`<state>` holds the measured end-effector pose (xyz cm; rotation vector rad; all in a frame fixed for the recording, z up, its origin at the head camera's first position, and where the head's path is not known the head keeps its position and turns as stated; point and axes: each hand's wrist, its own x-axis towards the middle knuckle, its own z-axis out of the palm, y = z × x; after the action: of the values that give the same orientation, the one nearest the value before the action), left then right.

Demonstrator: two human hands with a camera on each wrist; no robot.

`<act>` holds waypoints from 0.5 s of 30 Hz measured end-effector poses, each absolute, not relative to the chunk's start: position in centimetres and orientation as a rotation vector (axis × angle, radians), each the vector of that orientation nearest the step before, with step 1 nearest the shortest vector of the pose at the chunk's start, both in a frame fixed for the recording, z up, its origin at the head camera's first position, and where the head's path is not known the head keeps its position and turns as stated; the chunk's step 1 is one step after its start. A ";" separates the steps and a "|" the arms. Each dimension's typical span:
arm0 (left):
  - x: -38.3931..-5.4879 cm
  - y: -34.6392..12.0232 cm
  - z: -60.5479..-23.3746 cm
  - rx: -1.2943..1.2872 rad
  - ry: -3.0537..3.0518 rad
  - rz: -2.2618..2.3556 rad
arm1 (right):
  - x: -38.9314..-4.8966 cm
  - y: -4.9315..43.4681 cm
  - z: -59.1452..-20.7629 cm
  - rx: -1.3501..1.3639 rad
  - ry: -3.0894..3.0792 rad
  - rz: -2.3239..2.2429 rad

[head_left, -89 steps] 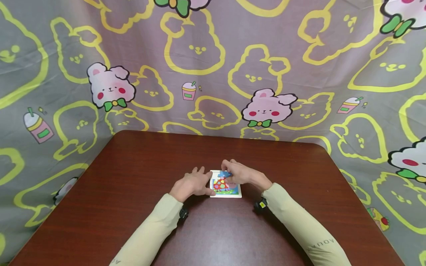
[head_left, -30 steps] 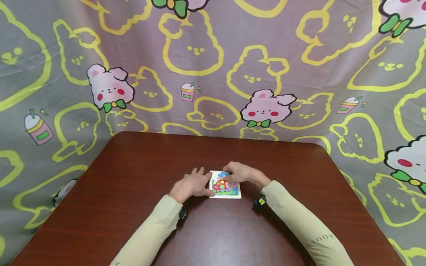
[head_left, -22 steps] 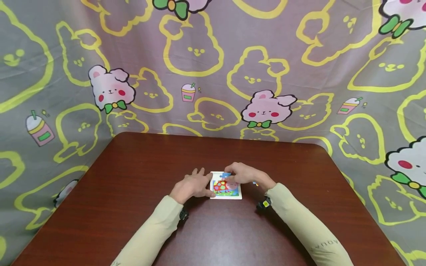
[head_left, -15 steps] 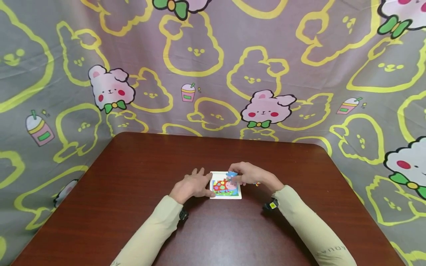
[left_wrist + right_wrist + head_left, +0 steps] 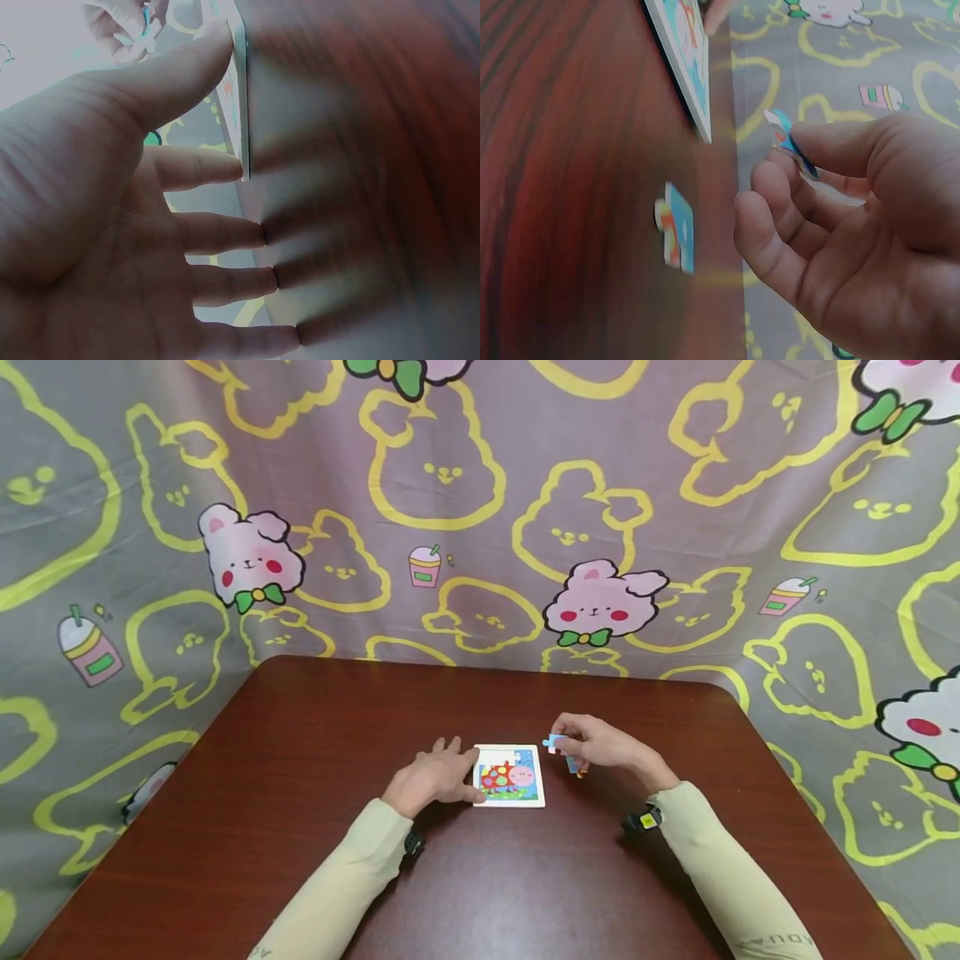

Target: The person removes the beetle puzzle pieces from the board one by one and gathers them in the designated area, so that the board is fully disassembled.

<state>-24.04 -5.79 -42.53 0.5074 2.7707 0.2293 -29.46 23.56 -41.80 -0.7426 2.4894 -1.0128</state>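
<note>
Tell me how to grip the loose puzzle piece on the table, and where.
Pinch the loose puzzle piece by opposite edges, coming from above, on the side away from the board: it is thin and seems to lie flat on the table, so its edges likely hold best. The right hand pinches a second piece.

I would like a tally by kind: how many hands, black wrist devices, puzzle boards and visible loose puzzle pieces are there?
Hands: 2 (left hand, right hand)
Black wrist devices: 2 (left device, right device)
Puzzle board: 1
Loose puzzle pieces: 2 (held piece, table piece)
Total: 7
</note>
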 end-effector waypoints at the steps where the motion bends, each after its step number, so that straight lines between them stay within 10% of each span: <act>1: -24.0 -5.8 -42.5 0.509 2.772 0.227 | -29.5 23.9 -41.7 -0.733 2.492 -1.020; 15: -24.1 -5.9 -42.5 0.512 2.763 0.224 | -30.2 27.8 -41.1 -0.678 2.476 -0.888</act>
<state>-24.09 -5.93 -42.52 0.5116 2.7633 0.2244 -30.24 27.82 -41.15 -0.6784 2.4756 -0.8882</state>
